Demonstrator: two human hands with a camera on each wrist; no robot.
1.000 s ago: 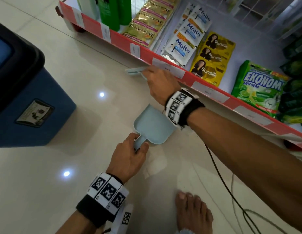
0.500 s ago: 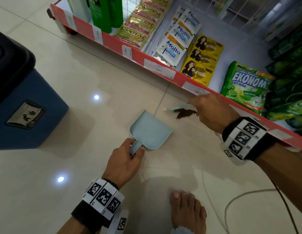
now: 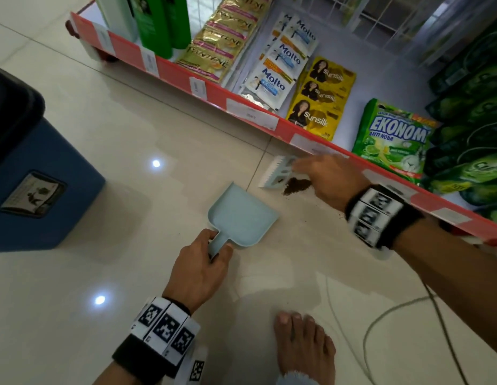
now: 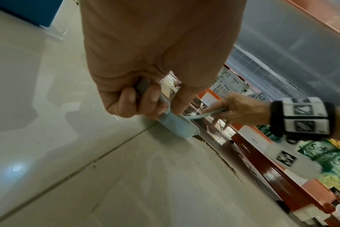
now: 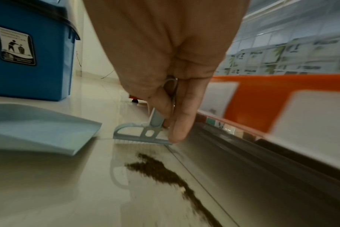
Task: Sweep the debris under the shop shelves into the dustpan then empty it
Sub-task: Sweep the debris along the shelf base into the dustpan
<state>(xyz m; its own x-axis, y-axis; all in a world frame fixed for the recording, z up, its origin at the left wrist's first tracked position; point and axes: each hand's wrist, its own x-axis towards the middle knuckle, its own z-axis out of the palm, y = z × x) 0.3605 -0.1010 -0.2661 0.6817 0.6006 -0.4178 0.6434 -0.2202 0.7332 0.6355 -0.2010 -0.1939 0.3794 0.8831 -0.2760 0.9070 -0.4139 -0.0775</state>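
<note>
The pale-blue dustpan (image 3: 243, 218) is held flat on the tiled floor (image 3: 102, 315) by its handle, the left hand (image 3: 198, 273) curled round it. The small brush (image 3: 279, 172) is pinched by the right hand (image 3: 332, 180), bristles down beside dark debris (image 3: 296, 186) at the red shelf edge (image 3: 169, 70). Pantene, Molto, Sunsilk and Ekonomi Anti Noda packs are read above; price tags stay blurred. The blue bin (image 3: 33, 176) is cut off at left.

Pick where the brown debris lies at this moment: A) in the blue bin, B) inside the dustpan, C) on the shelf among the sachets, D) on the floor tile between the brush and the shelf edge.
D: the debris sits on the tile beside the brush, outside the dustpan.
</note>
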